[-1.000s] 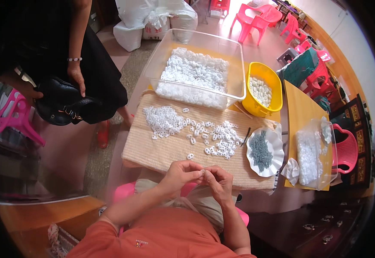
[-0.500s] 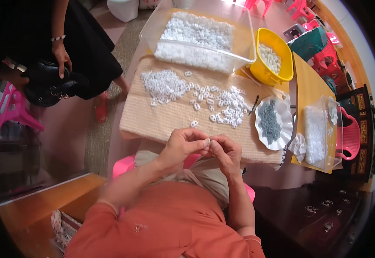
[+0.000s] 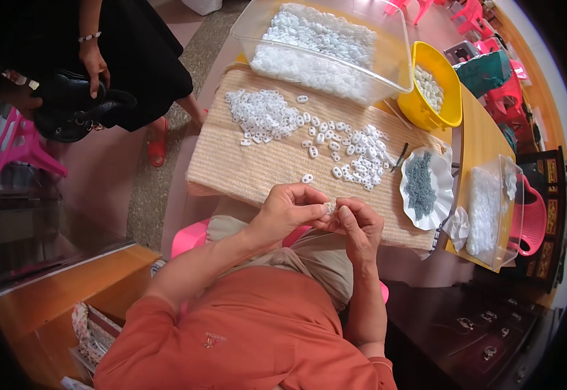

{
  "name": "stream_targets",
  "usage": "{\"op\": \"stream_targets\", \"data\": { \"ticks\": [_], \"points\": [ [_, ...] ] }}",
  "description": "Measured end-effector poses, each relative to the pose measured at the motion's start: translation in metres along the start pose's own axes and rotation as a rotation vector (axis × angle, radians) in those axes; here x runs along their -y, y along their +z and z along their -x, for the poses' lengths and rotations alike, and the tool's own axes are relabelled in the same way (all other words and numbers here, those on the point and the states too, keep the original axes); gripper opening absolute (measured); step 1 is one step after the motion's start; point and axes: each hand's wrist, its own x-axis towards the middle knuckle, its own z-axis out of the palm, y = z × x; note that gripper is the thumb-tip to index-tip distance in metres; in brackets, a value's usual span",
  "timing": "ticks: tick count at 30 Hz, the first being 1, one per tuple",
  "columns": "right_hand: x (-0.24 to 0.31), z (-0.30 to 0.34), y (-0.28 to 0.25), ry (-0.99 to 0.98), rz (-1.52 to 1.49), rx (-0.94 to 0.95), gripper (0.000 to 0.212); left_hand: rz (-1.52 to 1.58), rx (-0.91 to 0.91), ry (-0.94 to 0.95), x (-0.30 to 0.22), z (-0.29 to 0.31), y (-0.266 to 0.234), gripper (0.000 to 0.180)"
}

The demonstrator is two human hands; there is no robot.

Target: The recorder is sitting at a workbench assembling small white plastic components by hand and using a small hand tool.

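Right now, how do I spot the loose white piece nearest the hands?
Find the ribbed beige cloth, then the left hand at its near edge. Just beyond that hand lies a white oval piece with two dark spots. Unlike the clustered white pieces farther back, it sits alone in front.

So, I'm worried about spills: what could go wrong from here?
The small white piece pinched in the left hand could slip and drop. The lone white piece near the cloth's near edge might get brushed off the cloth. The wavy dish of grey bits, near the right edge, could be knocked.
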Motion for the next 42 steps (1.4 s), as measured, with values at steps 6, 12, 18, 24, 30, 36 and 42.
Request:
{"op": "stream_targets", "data": {
  "ticks": [6, 12, 18, 24, 30, 36, 42],
  "points": [
    [-0.003, 0.000, 0.000, -0.038, -0.025, 0.030, 0.014, -0.013, 0.011, 0.007, -0.001, -0.001, 0.000, 0.012],
    [-0.001, -0.001, 0.001, -0.050, -0.001, 0.064, 0.011, -0.006, 0.021, 0.002, -0.001, -0.001, -0.002, 0.013],
    [0.000, -0.001, 0.002, -0.069, -0.010, 0.071, 0.011, -0.008, 0.008, -0.004, -0.004, -0.001, -0.001, 0.014],
    [0.007, 0.000, 0.008, -0.028, 0.031, 0.073, 0.010, -0.031, -0.002, 0.014, -0.003, -0.002, -0.002, 0.015],
    [0.007, -0.001, 0.006, -0.020, 0.038, 0.088, 0.012, -0.038, 0.003, 0.001, -0.005, -0.001, -0.001, 0.015],
    [0.012, 0.000, -0.011, -0.142, 0.093, 0.036, 0.013, -0.071, 0.024, 0.004, -0.004, -0.001, -0.001, 0.014],
    [0.102, 0.014, 0.007, -0.439, 0.138, 0.121, 0.015, -0.057, 0.003, 0.004, -0.003, -0.001, -0.003, 0.016]
  ]
}}
